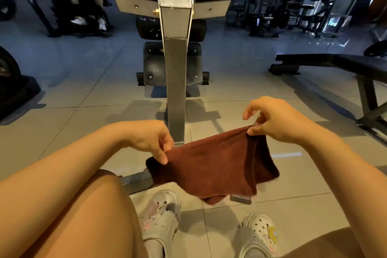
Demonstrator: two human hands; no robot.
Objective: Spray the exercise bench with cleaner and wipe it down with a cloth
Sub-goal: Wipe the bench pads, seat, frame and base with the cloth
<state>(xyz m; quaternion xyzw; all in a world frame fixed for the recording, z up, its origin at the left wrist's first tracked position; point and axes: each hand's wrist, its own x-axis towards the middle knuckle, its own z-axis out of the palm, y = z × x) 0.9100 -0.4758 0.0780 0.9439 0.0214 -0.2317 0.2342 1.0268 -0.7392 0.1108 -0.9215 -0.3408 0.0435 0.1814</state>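
A dark red cloth (211, 165) hangs stretched between my two hands above the tiled floor. My left hand (150, 142) pinches its left corner between thumb and fingers. My right hand (270, 119) pinches the upper right corner, with the other fingers spread loosely. Straight ahead rises the grey steel post of the exercise bench (176, 81), with black pads (154, 65) behind it and a grey base bar (136, 181) partly hidden under the cloth. No spray bottle is in view.
A flat black bench (335, 63) stands at the right. Weight machines (276, 12) fill the back, and a black weight plate (8, 69) sits at the left edge. My knees and two grey clogs (163, 213) are at the bottom.
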